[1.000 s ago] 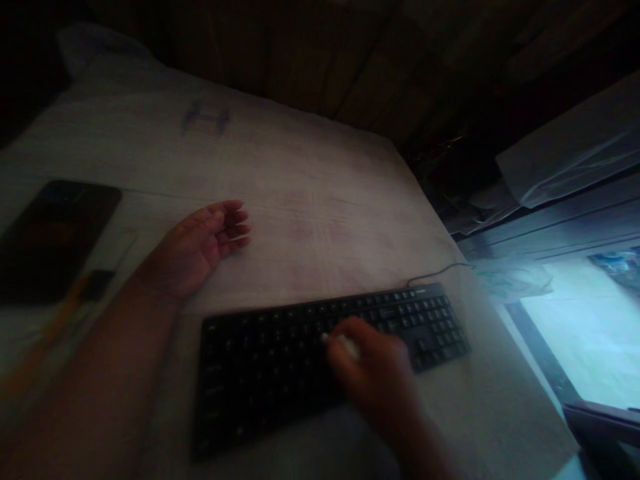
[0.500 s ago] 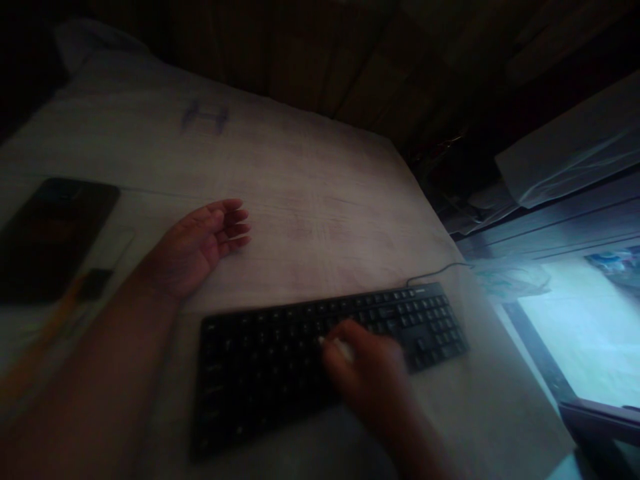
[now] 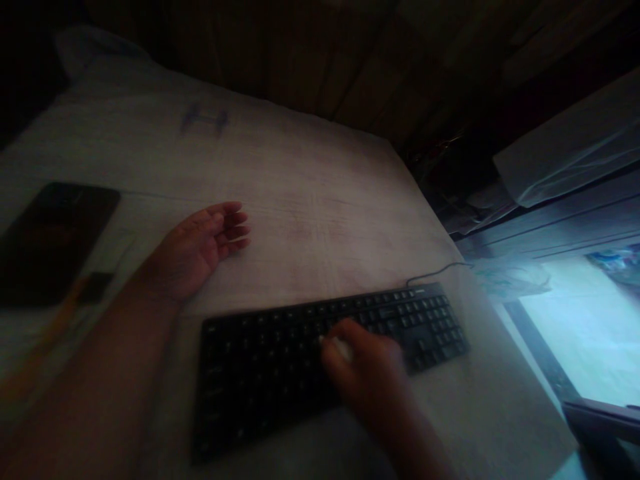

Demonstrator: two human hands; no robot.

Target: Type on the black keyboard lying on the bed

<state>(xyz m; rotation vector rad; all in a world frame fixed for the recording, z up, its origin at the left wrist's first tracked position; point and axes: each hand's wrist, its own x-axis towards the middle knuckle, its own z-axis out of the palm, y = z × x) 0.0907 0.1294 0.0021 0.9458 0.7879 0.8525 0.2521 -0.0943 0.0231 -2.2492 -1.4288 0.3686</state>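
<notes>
A black keyboard [image 3: 280, 360] lies on a pale table [image 3: 310, 200] in dim light. My right hand [image 3: 367, 370] rests over the keyboard's middle keys, fingers closed round a small white thing [image 3: 340, 348] that I cannot make out. My left hand [image 3: 200, 247] lies on its side on the table beyond the keyboard's left end, fingers loosely stretched and apart, holding nothing. My left forearm runs down to the lower left.
A dark phone [image 3: 53, 240] lies at the table's left, with an orange and black object [image 3: 75, 303] beside it. The keyboard's cable [image 3: 435, 270] runs toward the right edge. Papers [image 3: 565, 160] and a bright floor [image 3: 585, 333] are to the right.
My right hand has shifted very slightly left over the keys. The left hand has stayed put.
</notes>
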